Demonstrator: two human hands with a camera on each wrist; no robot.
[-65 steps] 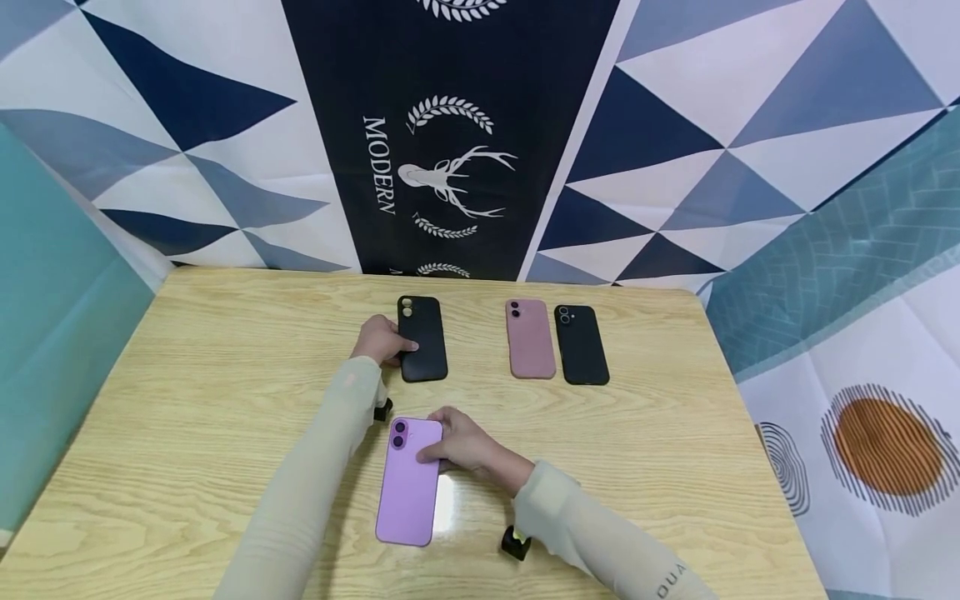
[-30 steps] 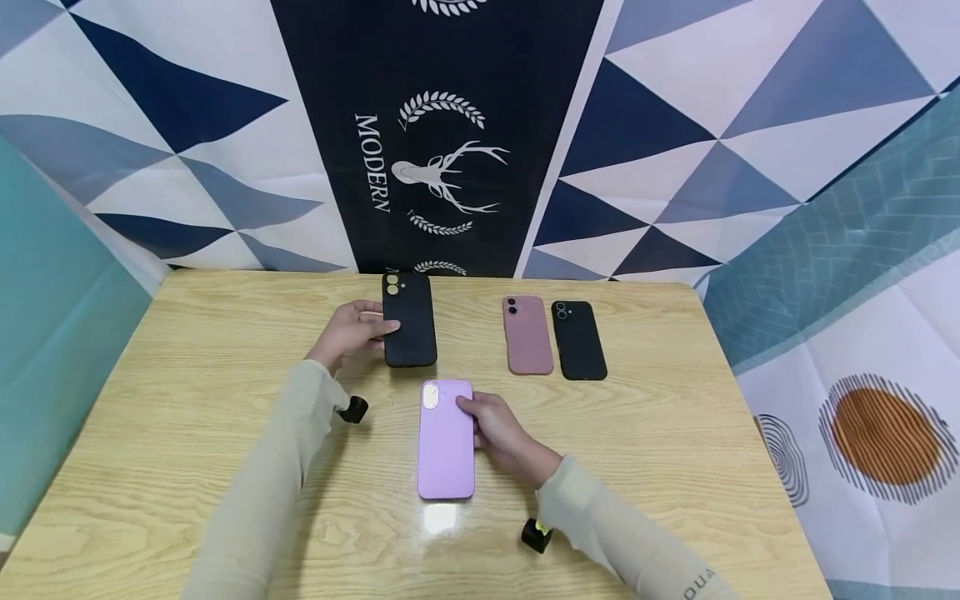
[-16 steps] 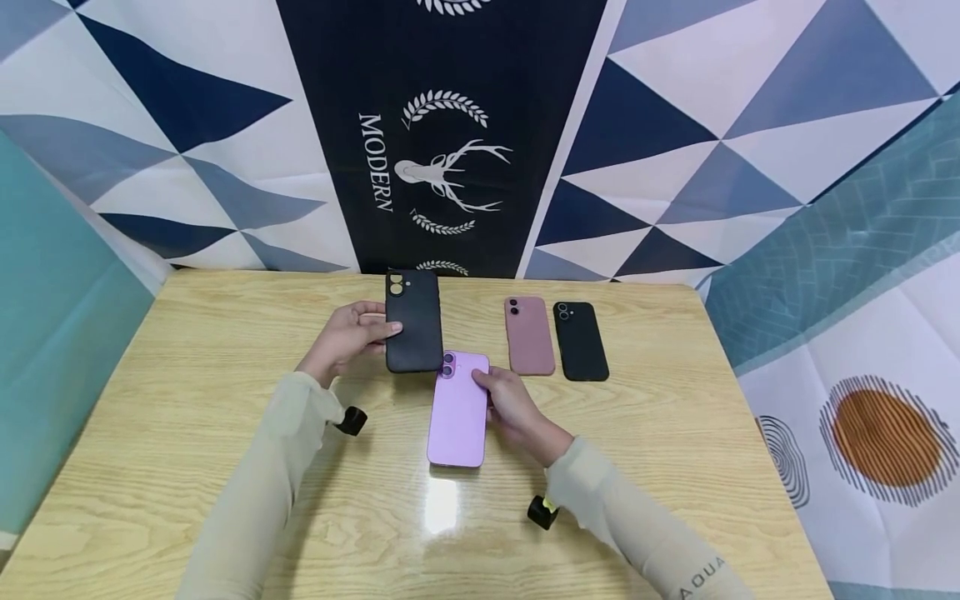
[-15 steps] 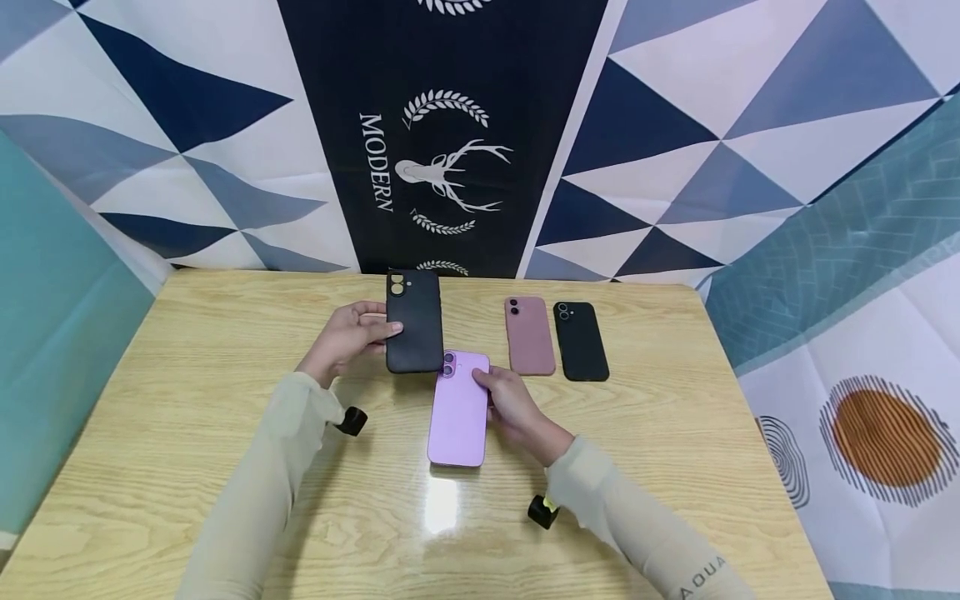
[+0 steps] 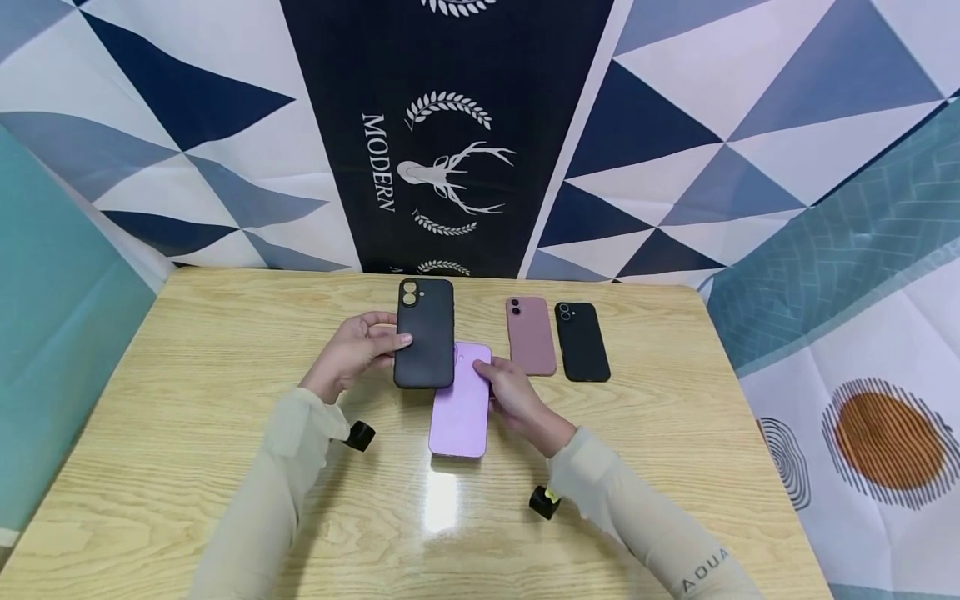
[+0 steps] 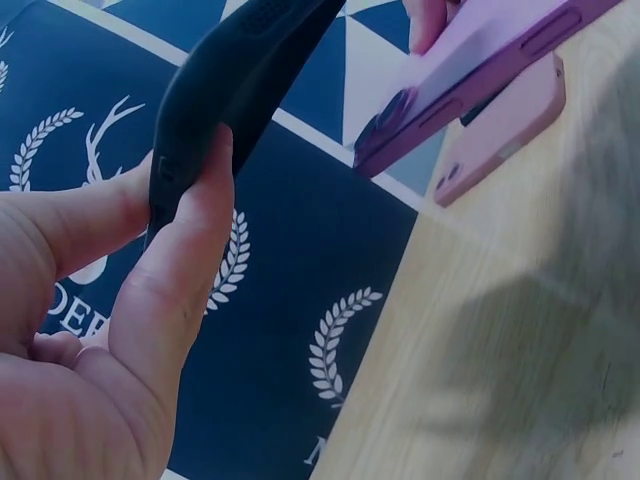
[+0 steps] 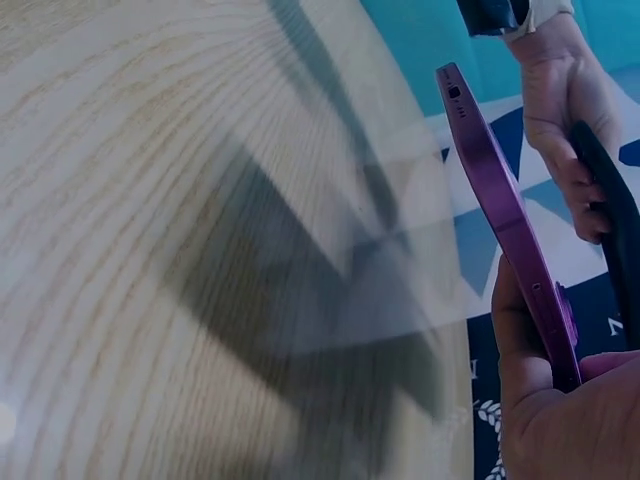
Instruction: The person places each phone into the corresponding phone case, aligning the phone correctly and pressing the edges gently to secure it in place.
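My left hand [image 5: 352, 350] pinches a black phone case [image 5: 429, 337] by its left edge, thumb on its back. Wood tone shows through the case's camera cutouts. My right hand [image 5: 517, 400] holds a purple phone [image 5: 459, 421] by its upper right edge, thumb on the back. In the head view the case covers the phone's upper left corner and its lenses. From the left wrist, the case [image 6: 190, 125] and the purple phone [image 6: 470, 60] appear apart, both raised off the table. The right wrist view shows the phone [image 7: 505, 215] edge-on, fingers hidden partly behind it.
A pink phone [image 5: 531, 337] and a black phone [image 5: 583, 343] lie side by side on the wooden table [image 5: 187, 400], right of the hands. A patterned cloth [image 5: 450, 125] hangs along the back edge. Small black wrist cameras [image 5: 361, 436] sit under the sleeves.
The left hand has lifted the black case from the table and brought it slightly right and nearer. The right hand has carried the purple phone up and right, under the case's lower corner in view.
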